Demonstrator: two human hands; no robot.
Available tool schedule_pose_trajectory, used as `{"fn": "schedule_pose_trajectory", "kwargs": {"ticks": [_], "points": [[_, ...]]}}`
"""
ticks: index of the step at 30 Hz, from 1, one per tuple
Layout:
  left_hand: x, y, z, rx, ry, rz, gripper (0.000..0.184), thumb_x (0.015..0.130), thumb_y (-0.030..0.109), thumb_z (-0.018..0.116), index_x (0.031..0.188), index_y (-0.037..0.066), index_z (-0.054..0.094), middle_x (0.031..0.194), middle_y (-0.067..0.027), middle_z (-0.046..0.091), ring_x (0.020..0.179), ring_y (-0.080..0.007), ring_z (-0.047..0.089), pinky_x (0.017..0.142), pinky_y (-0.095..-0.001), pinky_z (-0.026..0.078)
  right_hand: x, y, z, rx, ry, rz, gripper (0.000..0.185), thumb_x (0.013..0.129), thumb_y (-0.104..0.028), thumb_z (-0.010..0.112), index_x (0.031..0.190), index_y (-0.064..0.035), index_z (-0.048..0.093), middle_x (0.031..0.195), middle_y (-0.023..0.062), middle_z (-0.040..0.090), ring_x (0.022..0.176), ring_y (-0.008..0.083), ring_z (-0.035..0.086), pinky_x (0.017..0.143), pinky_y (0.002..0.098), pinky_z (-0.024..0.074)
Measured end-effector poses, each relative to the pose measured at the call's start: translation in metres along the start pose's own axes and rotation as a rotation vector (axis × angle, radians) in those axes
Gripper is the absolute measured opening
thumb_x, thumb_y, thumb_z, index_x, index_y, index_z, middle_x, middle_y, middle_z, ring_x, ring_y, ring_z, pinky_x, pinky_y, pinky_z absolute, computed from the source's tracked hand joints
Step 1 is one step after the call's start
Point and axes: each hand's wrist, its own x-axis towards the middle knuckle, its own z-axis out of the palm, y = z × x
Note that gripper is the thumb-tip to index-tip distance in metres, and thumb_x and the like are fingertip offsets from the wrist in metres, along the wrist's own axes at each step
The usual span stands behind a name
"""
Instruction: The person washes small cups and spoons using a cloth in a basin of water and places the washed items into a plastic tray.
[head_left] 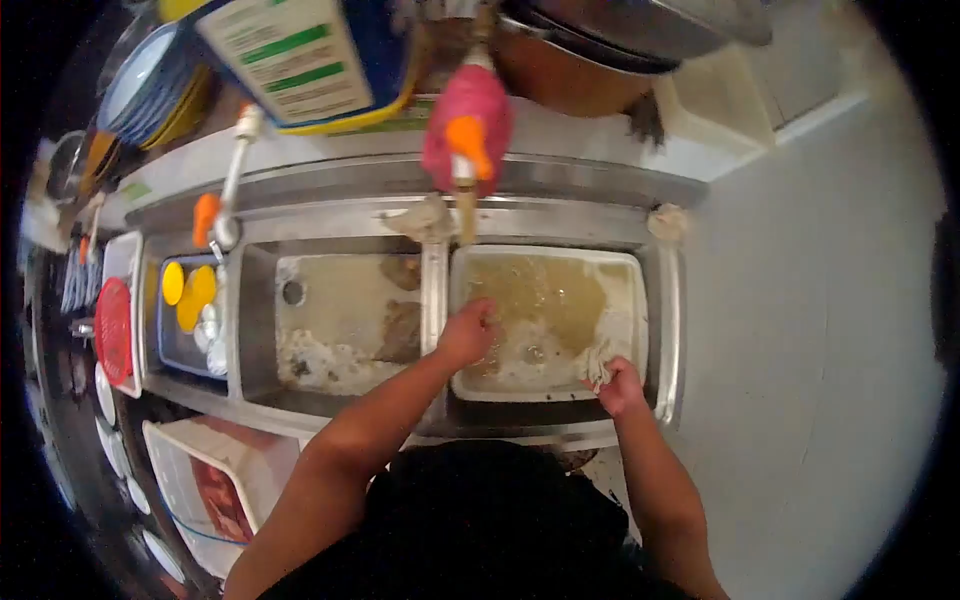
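White rectangular plastic tub (634, 318) of cloudy brownish water, sitting in a sink basin; places below taken from it.

Right hand (622, 390): at tub's near right corner, fingers closed on a crumpled off-white cloth (598, 364), which lies just inside that corner.

Left hand (468, 332): over tub's left side, fingers curled in; cannot tell whether it holds anything.

Left of tub: rectangular stainless-steel basin (257, 320), murky water, pale scum. Beyond tub's far rim: faucet wrapped in bright pink material (440, 130), orange handle (470, 142). Well left of tub: round red plastic basket (113, 332).
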Motion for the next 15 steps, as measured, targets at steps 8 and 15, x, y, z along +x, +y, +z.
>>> {"fn": "schedule_pose_trajectory", "kwargs": {"ticks": [8, 15], "points": [[0.160, -0.030, 0.182, 0.497, -0.230, 0.015, 0.053, 0.076, 0.029, 0.061, 0.118, -0.002, 0.049, 0.112, -0.0250, 0.056, 0.108, -0.0379, 0.052, 0.092, -0.0460, 0.043, -0.050, -0.050, -0.042, 0.333, -0.037, -0.030, 0.042, 0.084, -0.037, 0.051, 0.115, -0.0080, 0.052, 0.112, 0.0127, 0.058, 0.097, 0.0339, 0.058, 0.086, 0.0597, 0.0414], [0.180, -0.013, 0.317, 0.600, -0.196, 0.097, 0.053, 0.078, 0.025, 0.059, 0.126, 0.005, 0.047, 0.123, -0.0204, 0.052, 0.116, -0.0326, 0.049, 0.099, -0.0433, 0.038, -0.064, -0.042, -0.130, 0.449, 0.135, -0.022, 0.041, 0.088, -0.044, 0.050, 0.105, -0.0072, 0.058, 0.101, 0.0117, 0.063, 0.091, 0.0309, 0.061, 0.081, 0.0483, 0.0476]]}}
